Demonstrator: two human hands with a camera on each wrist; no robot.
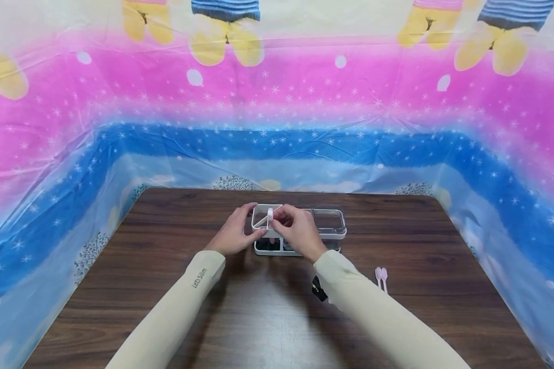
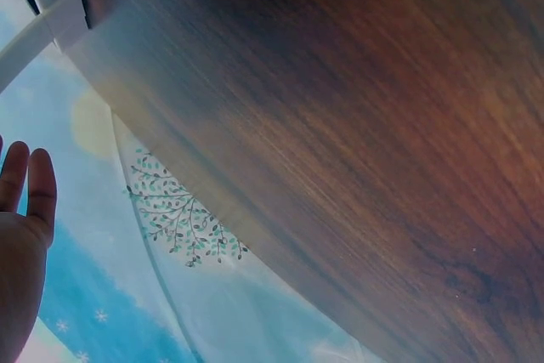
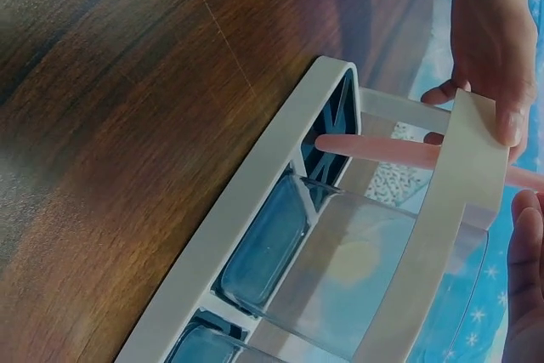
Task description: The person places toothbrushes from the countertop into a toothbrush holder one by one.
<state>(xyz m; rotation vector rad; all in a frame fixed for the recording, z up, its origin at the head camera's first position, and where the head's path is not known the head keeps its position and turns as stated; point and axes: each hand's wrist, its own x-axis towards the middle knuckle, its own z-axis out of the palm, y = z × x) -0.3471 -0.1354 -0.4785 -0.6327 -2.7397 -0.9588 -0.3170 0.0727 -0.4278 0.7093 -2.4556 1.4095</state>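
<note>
Near the dark wooden table's (image 1: 166, 307) far edge, we judge loading underway: our left hand (image 1: 234, 234) grips the white-framed clear compartment box (image 1: 325, 225) while our right hand (image 1: 299, 230) pinches a small pink plastic spoon (image 3: 382, 150), to be lowered into a compartment.

A white-framed organiser box (image 1: 300, 225) with clear compartment walls is standing upright on the bench, near its far middle. A pink spoon (image 3: 378, 150) is sticking slantwise into its left end compartment, crossing under the white rim.
</note>
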